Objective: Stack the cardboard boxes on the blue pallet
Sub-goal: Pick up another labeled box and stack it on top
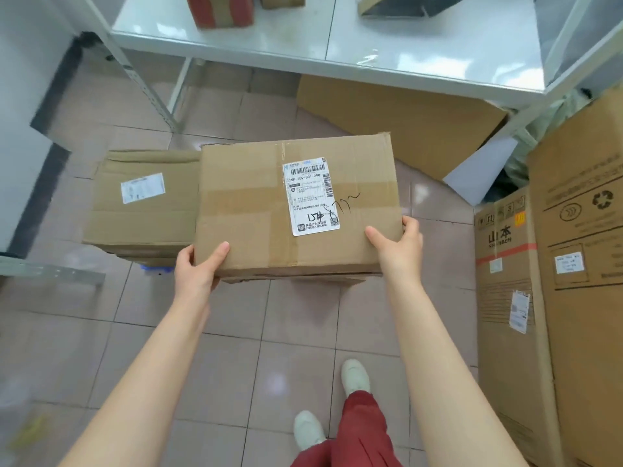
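Note:
I hold a taped cardboard box with a white shipping label in front of me, above the floor. My left hand grips its near left corner and my right hand grips its near right corner, thumbs on top. To its left sits a second cardboard box with a small label, lower down. Under that box's near edge a small bit of the blue pallet shows; the rest of the pallet is hidden by the boxes. Another box edge peeks out beneath the held one.
A white metal shelf with boxes on it stands ahead. Flattened cardboard lies on the tiles beneath it. Tall printed cartons stand at the right. A wall and a metal rail are at the left. My feet are below.

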